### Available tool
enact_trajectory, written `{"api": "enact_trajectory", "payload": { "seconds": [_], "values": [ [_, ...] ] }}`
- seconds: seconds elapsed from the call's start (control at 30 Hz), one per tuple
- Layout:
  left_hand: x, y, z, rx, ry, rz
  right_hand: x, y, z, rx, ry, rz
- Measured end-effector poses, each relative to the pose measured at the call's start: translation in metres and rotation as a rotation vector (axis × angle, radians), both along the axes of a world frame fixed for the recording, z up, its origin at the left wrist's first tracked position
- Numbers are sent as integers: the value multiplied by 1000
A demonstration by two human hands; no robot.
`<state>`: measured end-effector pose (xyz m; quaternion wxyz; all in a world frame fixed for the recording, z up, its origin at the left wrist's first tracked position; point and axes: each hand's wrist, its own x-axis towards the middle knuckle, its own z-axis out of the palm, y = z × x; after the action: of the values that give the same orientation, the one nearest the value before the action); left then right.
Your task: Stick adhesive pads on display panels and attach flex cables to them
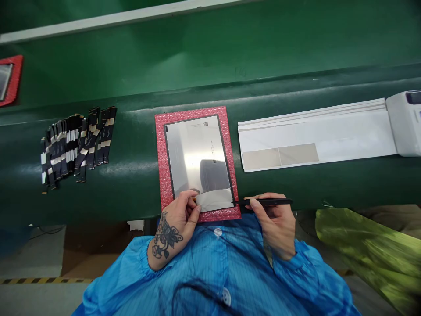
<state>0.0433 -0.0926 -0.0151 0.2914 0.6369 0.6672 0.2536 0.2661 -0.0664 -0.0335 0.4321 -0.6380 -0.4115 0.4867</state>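
A silver display panel (pixel 192 153) with a dark border lies on a pink bubble-wrap sheet (pixel 232 169) in front of me. Across the panel's near edge runs a light grey strip (pixel 215 200). My left hand (pixel 174 224) is closed at the strip's left end, thumb and forefinger pinching there; a small orange bit shows between the fingers. Black tweezers (pixel 271 202) lie in the closed fingers of my right hand (pixel 276 224). Their tip points left and meets the strip's right end at the panel's corner.
Several black flex cables (pixel 77 142) are heaped at the left. To the right lie stacked white sheets (pixel 348 136) bearing two grey pieces (pixel 297 153), beside a white device (pixel 406 123). Another pink sheet (pixel 16 83) sits far left. Yellow-green fabric (pixel 365 250) hangs at the lower right.
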Motion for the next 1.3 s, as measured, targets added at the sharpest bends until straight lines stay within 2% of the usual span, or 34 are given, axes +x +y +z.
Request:
{"api": "enact_trajectory", "payload": {
  "seconds": [0.2, 0.43, 0.77, 1.0, 1.13, 1.3],
  "values": [
    [3, 2, 0, 37, 84, -30, 1, -1, -3, 8, -6, -10],
    [8, 7, 8, 107, 283, -116, 1, 0, -1, 32, -38, 14],
    [8, 8, 7, 73, 325, -140, 1, -1, -2, 69, -53, 20],
    [7, 7, 9, 123, 416, -143, 2, -1, -2, 63, -68, 17],
    [-2, 3, 2, 115, 482, -72, 2, -1, -1, 51, -63, 15],
    [-11, -4, -16, 284, 389, -79, 0, 0, -3, 46, -67, 4]
  ]
}}
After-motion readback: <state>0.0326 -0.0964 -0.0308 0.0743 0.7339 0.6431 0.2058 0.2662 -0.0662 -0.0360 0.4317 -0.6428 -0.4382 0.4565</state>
